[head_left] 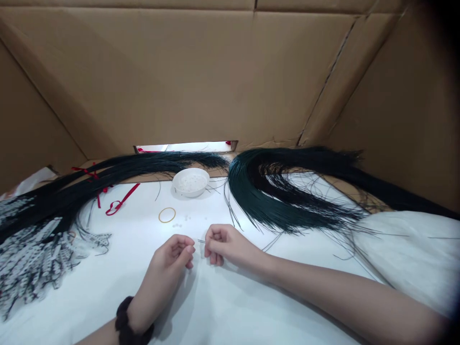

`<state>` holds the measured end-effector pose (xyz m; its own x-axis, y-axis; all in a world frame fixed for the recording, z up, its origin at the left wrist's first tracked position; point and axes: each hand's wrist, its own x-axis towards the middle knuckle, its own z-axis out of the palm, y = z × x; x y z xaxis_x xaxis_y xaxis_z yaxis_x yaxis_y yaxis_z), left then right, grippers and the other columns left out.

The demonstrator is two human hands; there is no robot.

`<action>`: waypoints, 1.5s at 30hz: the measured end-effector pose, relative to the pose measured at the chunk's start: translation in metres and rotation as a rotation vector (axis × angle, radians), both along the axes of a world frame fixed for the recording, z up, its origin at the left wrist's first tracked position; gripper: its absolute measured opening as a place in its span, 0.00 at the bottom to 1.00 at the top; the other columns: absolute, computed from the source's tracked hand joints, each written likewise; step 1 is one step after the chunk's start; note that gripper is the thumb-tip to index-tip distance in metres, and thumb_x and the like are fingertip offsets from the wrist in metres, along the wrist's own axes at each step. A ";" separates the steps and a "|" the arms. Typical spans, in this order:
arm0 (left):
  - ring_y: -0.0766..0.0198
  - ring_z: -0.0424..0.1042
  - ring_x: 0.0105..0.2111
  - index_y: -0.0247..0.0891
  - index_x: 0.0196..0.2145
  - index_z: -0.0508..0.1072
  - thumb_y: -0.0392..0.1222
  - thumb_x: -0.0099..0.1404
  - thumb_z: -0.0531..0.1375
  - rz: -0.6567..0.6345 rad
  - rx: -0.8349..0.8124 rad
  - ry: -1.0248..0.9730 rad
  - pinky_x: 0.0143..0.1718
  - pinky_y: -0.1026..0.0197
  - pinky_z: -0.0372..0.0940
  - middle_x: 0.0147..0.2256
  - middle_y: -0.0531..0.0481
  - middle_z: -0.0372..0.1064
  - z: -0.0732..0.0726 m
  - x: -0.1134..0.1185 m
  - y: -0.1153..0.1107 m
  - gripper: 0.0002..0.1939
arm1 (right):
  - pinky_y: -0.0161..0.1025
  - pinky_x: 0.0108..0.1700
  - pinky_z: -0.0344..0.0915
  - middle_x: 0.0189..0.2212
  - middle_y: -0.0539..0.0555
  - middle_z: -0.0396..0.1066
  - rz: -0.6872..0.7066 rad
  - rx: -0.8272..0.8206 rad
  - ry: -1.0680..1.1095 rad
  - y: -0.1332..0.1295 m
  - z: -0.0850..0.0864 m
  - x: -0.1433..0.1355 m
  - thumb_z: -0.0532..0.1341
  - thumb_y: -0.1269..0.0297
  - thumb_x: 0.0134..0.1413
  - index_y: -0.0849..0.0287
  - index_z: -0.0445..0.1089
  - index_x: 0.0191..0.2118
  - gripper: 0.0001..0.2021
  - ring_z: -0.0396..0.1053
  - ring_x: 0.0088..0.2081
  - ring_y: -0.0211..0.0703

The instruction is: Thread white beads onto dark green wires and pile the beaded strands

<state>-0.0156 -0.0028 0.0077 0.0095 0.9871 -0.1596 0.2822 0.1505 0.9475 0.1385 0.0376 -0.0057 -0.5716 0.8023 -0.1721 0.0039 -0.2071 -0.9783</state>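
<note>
My right hand (pixel 226 244) is closed in a pinch on thin dark strands (pixel 201 241), whose short ends stick out toward the left. Just across a small gap, my left hand (pixel 174 256) has its thumb and fingertips pressed together; whatever is between them is too small to make out. Beyond the hands, a few tiny clear-white bits (pixel 187 218) lie on the white table (pixel 215 306). A white bowl (pixel 190 183) farther back holds many similar small pieces.
A yellow rubber band (pixel 167 215) and a red ribbon (pixel 122 200) lie left of centre. Long dark strand bundles (pixel 287 211) curve across the back right. Strands with white-covered ends (pixel 32 258) fill the left. Cardboard walls (pixel 179 76) surround the table; a white bag (pixel 413 258) sits right.
</note>
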 end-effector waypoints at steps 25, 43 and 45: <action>0.69 0.62 0.25 0.35 0.33 0.69 0.42 0.56 0.57 -0.068 -0.194 -0.327 0.30 0.66 0.57 0.21 0.54 0.64 -0.002 -0.006 -0.003 0.09 | 0.27 0.17 0.57 0.18 0.48 0.65 0.096 -0.145 -0.022 -0.007 0.004 -0.003 0.51 0.74 0.38 0.63 0.60 0.22 0.03 0.62 0.16 0.30; 0.69 0.63 0.25 0.36 0.32 0.70 0.42 0.55 0.58 -0.043 -0.211 -0.299 0.30 0.66 0.58 0.23 0.53 0.66 -0.001 -0.006 -0.004 0.08 | 0.27 0.16 0.56 0.18 0.49 0.66 0.078 -0.182 -0.024 -0.007 0.006 0.000 0.51 0.74 0.39 0.63 0.61 0.21 0.04 0.62 0.16 0.30; 0.69 0.63 0.25 0.36 0.32 0.70 0.41 0.55 0.58 -0.040 -0.205 -0.293 0.30 0.66 0.58 0.23 0.53 0.66 -0.001 -0.006 -0.004 0.08 | 0.27 0.17 0.56 0.19 0.49 0.66 0.080 -0.186 -0.016 -0.007 0.007 0.000 0.51 0.73 0.39 0.63 0.61 0.21 0.04 0.62 0.16 0.30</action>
